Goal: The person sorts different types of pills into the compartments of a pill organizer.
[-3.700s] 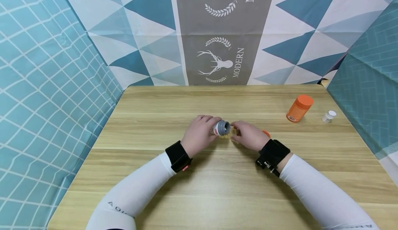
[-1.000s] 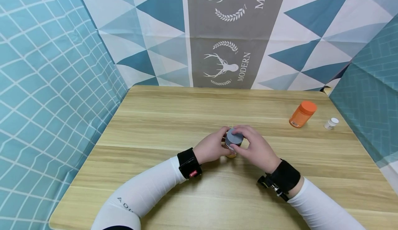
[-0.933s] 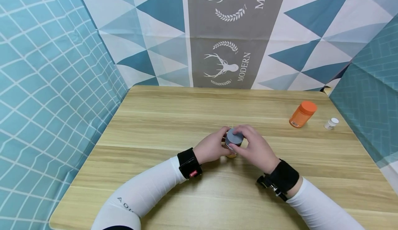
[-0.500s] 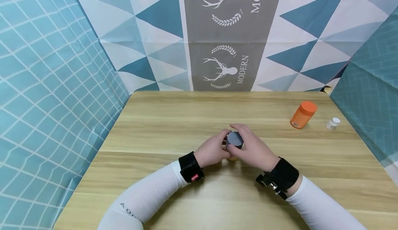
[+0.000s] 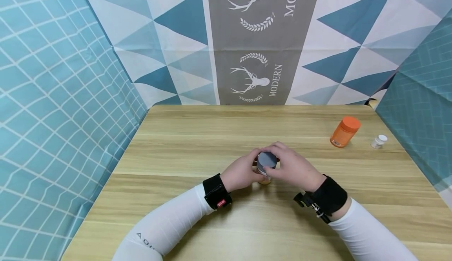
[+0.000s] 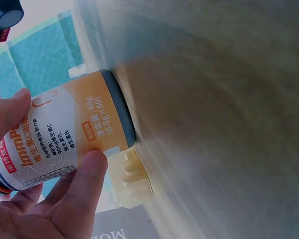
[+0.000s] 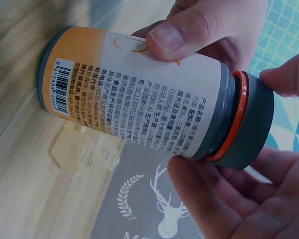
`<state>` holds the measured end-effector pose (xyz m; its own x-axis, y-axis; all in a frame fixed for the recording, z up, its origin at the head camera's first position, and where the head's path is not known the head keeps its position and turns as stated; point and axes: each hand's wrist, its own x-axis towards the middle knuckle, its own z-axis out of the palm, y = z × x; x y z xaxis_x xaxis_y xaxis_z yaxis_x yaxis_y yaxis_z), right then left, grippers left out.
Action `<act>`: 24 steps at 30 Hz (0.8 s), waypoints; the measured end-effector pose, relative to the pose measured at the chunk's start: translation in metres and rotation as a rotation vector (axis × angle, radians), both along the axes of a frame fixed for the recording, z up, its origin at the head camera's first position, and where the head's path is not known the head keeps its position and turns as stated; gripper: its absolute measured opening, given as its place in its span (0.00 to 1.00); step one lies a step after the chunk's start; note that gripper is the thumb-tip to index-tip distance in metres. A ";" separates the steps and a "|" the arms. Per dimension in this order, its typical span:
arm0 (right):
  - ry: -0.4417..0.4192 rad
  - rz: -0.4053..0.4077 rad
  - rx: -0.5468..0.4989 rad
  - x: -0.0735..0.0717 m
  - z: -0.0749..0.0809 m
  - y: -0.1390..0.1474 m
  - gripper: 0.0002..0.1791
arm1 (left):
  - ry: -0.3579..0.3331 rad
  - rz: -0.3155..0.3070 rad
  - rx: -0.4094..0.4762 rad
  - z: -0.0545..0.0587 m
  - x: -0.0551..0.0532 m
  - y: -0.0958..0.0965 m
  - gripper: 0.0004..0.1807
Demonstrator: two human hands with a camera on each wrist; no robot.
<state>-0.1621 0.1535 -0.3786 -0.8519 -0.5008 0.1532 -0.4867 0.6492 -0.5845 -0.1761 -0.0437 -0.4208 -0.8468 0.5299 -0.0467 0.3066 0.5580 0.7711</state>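
My left hand grips a supplement bottle around its white and orange label. The bottle stands upright on the wooden table. On its mouth sits a grey cap, which my right hand holds between thumb and fingers. An orange-red ring shows between cap and grey neck in the right wrist view. Close behind the bottle lies a small translucent yellowish compartment box, with markings on its lids. In the head view the hands mostly hide this box.
An orange jar with an orange lid stands at the back right of the table. To its right is a small white bottle. Patterned cloths hang behind and at both sides.
Earlier the left hand held the uncapped bottle tilted towards the small box at my right hand. Now the bottle is upright with the cap on it. Lately my right fingers have shifted around the cap.
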 end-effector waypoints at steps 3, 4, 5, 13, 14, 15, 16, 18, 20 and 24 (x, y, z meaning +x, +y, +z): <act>0.030 -0.045 0.021 0.003 0.002 -0.003 0.25 | -0.001 -0.002 -0.001 -0.001 0.000 0.000 0.38; 0.043 -0.050 0.034 0.004 0.002 -0.003 0.25 | -0.003 -0.002 0.002 -0.001 0.000 0.000 0.38; 0.057 -0.049 0.046 0.004 0.003 -0.004 0.26 | -0.002 -0.003 0.000 -0.001 0.000 0.000 0.38; 0.152 0.029 0.087 0.006 0.003 -0.001 0.28 | 0.014 -0.024 0.007 0.000 0.000 -0.001 0.33; 0.157 0.027 0.087 0.006 0.002 -0.001 0.28 | 0.014 -0.023 0.007 0.000 0.000 -0.001 0.34; 0.158 0.021 0.087 0.005 0.002 -0.002 0.28 | 0.012 -0.020 0.007 0.000 0.000 -0.001 0.34; 0.152 0.006 0.084 0.005 0.001 -0.002 0.27 | 0.010 -0.018 0.008 0.000 0.000 -0.001 0.35; 0.139 -0.034 0.073 0.005 -0.001 -0.004 0.26 | 0.008 -0.015 0.011 0.000 0.000 -0.001 0.35; 0.130 -0.078 0.068 0.005 -0.003 -0.006 0.25 | 0.009 -0.015 0.011 0.000 0.000 -0.001 0.35; 0.120 -0.122 0.056 0.006 -0.003 -0.009 0.25 | 0.013 -0.016 0.004 0.000 -0.001 0.000 0.35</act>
